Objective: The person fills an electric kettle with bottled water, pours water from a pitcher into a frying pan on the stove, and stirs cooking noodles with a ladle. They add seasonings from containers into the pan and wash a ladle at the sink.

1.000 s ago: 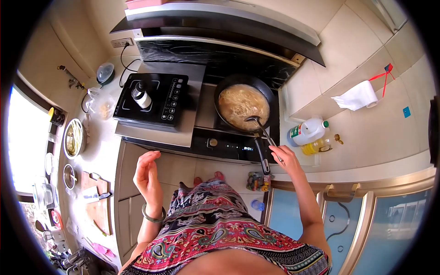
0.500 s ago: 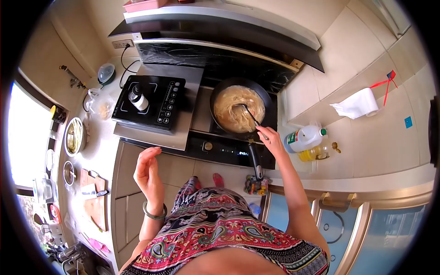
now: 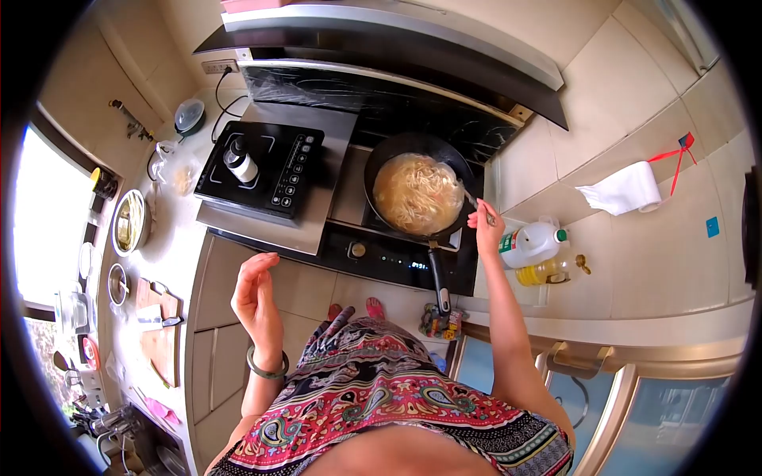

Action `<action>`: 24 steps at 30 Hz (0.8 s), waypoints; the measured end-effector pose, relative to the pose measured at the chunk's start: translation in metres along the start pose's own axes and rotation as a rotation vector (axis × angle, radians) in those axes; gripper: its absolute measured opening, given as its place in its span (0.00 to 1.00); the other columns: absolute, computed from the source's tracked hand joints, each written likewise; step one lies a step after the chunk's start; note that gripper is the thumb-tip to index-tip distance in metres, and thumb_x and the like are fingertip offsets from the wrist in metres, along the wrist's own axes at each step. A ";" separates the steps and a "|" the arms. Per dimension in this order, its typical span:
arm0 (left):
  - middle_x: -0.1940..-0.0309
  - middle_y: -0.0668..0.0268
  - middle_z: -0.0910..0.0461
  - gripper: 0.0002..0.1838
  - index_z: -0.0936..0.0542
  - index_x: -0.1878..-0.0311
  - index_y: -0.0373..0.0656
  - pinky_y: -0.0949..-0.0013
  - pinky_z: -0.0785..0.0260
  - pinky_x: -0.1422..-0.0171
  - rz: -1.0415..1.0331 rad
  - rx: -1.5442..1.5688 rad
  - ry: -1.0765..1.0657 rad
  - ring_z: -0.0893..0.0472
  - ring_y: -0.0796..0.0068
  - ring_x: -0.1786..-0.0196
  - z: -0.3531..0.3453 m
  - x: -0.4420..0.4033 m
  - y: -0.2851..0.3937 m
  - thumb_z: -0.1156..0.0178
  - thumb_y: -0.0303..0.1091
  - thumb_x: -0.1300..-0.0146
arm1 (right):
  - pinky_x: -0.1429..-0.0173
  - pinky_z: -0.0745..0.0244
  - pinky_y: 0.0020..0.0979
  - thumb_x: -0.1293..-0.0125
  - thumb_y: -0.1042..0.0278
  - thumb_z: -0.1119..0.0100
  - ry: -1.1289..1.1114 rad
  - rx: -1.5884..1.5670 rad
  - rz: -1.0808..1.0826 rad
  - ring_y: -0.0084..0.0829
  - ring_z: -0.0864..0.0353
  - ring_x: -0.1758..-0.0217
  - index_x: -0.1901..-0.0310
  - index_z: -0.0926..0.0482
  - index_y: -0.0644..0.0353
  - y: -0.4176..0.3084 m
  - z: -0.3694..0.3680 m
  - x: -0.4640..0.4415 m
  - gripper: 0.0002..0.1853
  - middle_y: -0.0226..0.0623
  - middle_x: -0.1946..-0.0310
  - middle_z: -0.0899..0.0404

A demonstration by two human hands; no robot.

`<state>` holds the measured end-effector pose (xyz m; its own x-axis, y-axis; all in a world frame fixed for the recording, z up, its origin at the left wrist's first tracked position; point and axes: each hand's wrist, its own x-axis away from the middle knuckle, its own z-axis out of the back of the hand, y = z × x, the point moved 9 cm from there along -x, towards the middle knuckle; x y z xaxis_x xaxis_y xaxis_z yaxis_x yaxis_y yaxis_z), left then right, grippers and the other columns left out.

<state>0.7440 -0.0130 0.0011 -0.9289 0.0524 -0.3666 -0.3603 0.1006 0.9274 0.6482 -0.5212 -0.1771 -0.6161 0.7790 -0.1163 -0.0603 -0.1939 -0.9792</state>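
My right hand (image 3: pixel 486 228) is closed round the handle of a long-handled metal cooking utensil (image 3: pixel 470 198) at the right rim of a black frying pan (image 3: pixel 382 149). Pale noodles (image 3: pixel 417 193) in liquid fill the pan; the utensil's head is hard to make out among them. The pan sits on the right part of the stove, its black handle (image 3: pixel 440 278) pointing toward me. My left hand (image 3: pixel 258 301) is raised before the front of the counter, fingers stretched and slightly bent, holding nothing. A bangle (image 3: pixel 267 368) circles that wrist.
Left of the pan, a small bottle (image 3: pixel 240 163) stands on a black induction cooktop (image 3: pixel 274 197). A white jug (image 3: pixel 533 242) and an oil bottle (image 3: pixel 548 268) are right of the stove. Along the left counter lie a bowl (image 3: pixel 143 238) and a cutting board (image 3: pixel 165 349) with a knife.
My right hand has moved right and slightly up, drawing the utensil from the pan's middle to its right rim. The noodles have shifted. My left hand stays in nearly the same place.
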 end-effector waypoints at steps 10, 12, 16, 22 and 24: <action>0.54 0.60 0.20 0.07 0.20 0.55 0.35 0.70 0.33 0.39 0.008 0.032 0.009 0.23 0.70 0.48 -0.003 0.006 0.000 0.48 0.24 0.29 | 0.73 0.21 0.26 0.30 0.63 0.45 0.168 -0.352 -0.324 0.26 0.20 0.81 0.55 0.18 0.62 0.029 0.006 0.035 0.12 0.39 0.78 0.18; 0.54 0.60 0.20 0.07 0.20 0.55 0.35 0.70 0.33 0.39 -0.001 0.022 0.007 0.23 0.71 0.48 -0.003 0.005 0.001 0.48 0.24 0.29 | 0.72 0.20 0.26 0.31 0.63 0.45 0.152 -0.355 -0.315 0.26 0.20 0.80 0.54 0.18 0.62 0.020 0.002 0.038 0.13 0.39 0.78 0.19; 0.54 0.60 0.20 0.08 0.20 0.55 0.35 0.70 0.33 0.39 0.000 0.044 0.010 0.23 0.71 0.48 -0.005 0.004 0.001 0.49 0.23 0.29 | 0.72 0.20 0.26 0.29 0.63 0.45 0.094 -0.327 -0.282 0.26 0.20 0.80 0.53 0.19 0.64 -0.001 -0.010 0.036 0.14 0.39 0.77 0.18; 0.54 0.59 0.20 0.08 0.20 0.55 0.35 0.69 0.33 0.38 -0.008 0.055 0.006 0.23 0.70 0.48 -0.008 0.002 -0.001 0.49 0.24 0.29 | 0.69 0.21 0.24 0.28 0.63 0.45 -0.061 -0.160 -0.063 0.22 0.20 0.76 0.51 0.19 0.67 -0.028 -0.034 0.006 0.15 0.35 0.76 0.19; 0.53 0.59 0.20 0.07 0.20 0.55 0.35 0.69 0.33 0.38 -0.004 0.047 0.003 0.23 0.70 0.48 -0.009 0.001 -0.002 0.48 0.24 0.29 | 0.68 0.23 0.23 0.29 0.67 0.43 -0.102 -0.049 0.093 0.20 0.20 0.75 0.51 0.18 0.64 -0.036 -0.041 -0.008 0.12 0.33 0.76 0.19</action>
<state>0.7430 -0.0220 -0.0005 -0.9276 0.0490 -0.3704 -0.3600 0.1478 0.9212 0.6879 -0.4961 -0.1478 -0.6942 0.6936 -0.1922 0.0382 -0.2312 -0.9721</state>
